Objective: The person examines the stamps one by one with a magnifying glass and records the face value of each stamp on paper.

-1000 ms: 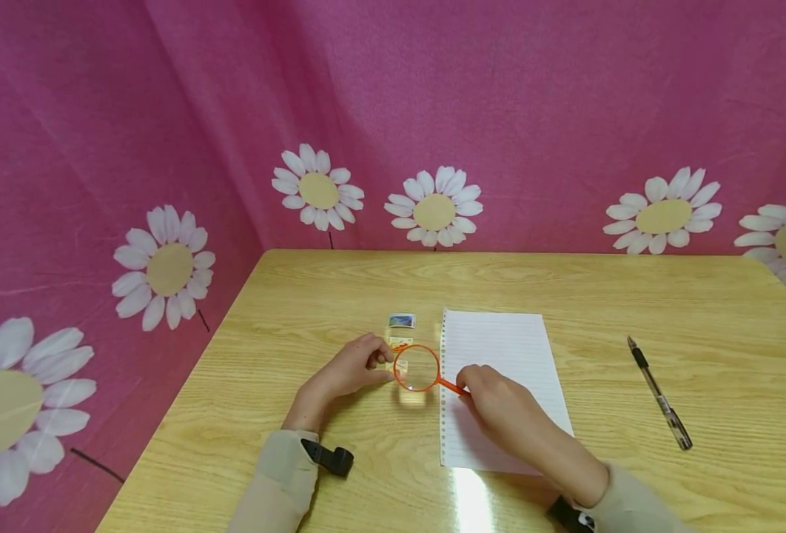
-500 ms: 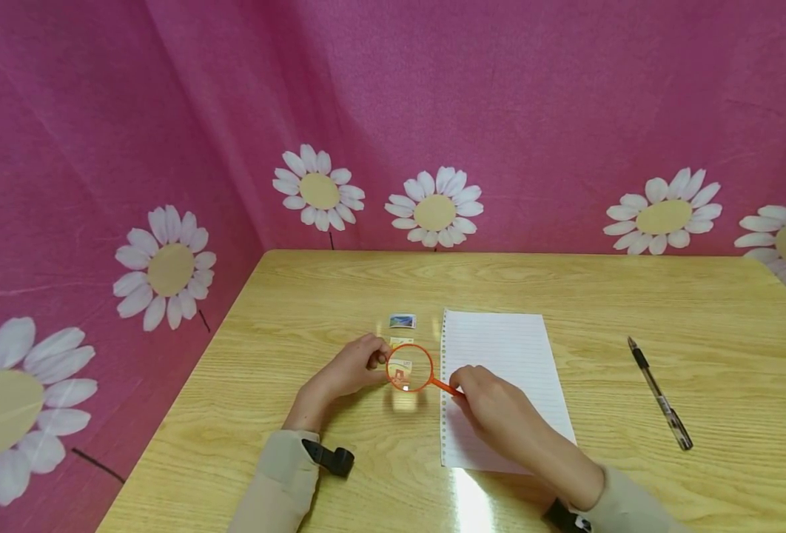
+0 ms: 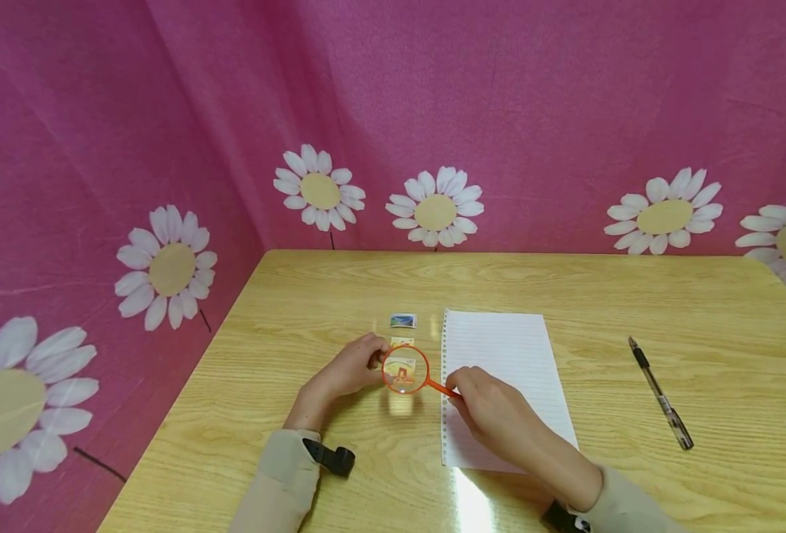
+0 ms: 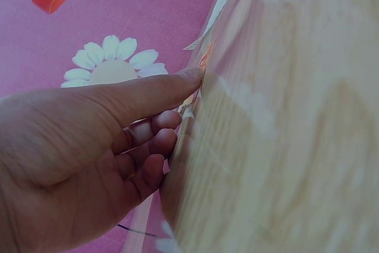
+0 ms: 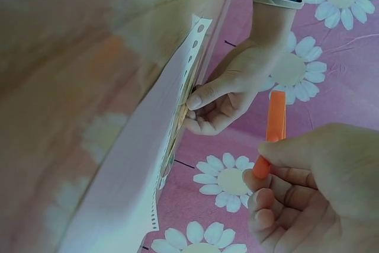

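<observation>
My right hand (image 3: 499, 407) pinches the orange handle of a magnifying glass (image 3: 437, 386) between thumb and forefinger, its round lens held over a yellow-and-orange stamp (image 3: 402, 372). That stamp looks enlarged through the lens. At its left edge rests my left hand (image 3: 349, 366), thumb (image 4: 172, 87) stretched out to the stamp and the other fingers loosely bent. Just beyond are a second yellow stamp (image 3: 402, 342), partly hidden by the rim, and a blue stamp (image 3: 402, 320) with a white border. In the right wrist view the orange handle (image 5: 276, 119) rises from my fingers.
A lined sheet of paper (image 3: 499, 340) with punched holes lies under my right forearm. Farther right is a black pen (image 3: 659, 392). The wooden table (image 3: 326, 281) meets a pink curtain (image 3: 393, 89) with daisies at the back and left.
My right hand has shifted the magnifying glass slightly left, so the nearest yellow-and-orange stamp now sits inside the lens. My left hand has stayed in place.
</observation>
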Tool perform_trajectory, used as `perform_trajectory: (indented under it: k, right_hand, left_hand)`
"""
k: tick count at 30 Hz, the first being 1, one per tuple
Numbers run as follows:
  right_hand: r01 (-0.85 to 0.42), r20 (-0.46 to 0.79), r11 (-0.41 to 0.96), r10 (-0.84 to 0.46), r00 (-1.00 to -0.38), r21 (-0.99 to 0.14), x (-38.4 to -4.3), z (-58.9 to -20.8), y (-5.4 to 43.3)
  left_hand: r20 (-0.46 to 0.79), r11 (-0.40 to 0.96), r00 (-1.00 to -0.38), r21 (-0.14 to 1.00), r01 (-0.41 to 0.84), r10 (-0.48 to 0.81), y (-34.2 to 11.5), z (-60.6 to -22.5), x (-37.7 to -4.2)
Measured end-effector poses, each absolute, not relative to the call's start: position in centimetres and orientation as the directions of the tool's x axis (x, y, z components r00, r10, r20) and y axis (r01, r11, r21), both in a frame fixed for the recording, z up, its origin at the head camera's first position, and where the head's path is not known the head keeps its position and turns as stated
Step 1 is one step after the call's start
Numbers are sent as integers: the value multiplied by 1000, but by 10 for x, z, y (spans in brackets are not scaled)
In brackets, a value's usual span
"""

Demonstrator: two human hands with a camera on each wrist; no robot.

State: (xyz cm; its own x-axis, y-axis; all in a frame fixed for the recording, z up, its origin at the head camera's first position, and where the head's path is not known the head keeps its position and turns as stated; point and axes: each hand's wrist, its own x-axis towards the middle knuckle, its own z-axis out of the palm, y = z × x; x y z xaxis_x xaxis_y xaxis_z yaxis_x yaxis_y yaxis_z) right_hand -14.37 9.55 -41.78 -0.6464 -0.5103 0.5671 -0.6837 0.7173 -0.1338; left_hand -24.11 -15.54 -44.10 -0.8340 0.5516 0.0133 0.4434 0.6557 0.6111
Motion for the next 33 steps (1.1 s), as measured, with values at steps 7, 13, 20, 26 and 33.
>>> perform_trajectory:
  k: [7,13,20,26,33]
  right_hand:
    - [-687,575,715,-511,-639,-128,-144,-418,95]
    - [-690,572,712,-515,-638,-130,-144,-418,96]
    - [-696,579,706,-517,-631,-129,-144,-419,96]
    - [-700,572,703,-525,-630,-127,-144,-419,96]
    - [-705,568,696,-529,-630,-134,-144,-419,95]
  left_hand:
    - [-10,664,-843,621,416,537,-155,-439,-242]
    - [-22,670,-849,626,400,528,-154,-439,-242]
    - [-21,671,-845,619,408,534,-155,-439,-241]
    - [-11,663,-845,625,411,534,-155,-439,-240]
    - [-2,665,-846,619,418,533,-155,-440,-240]
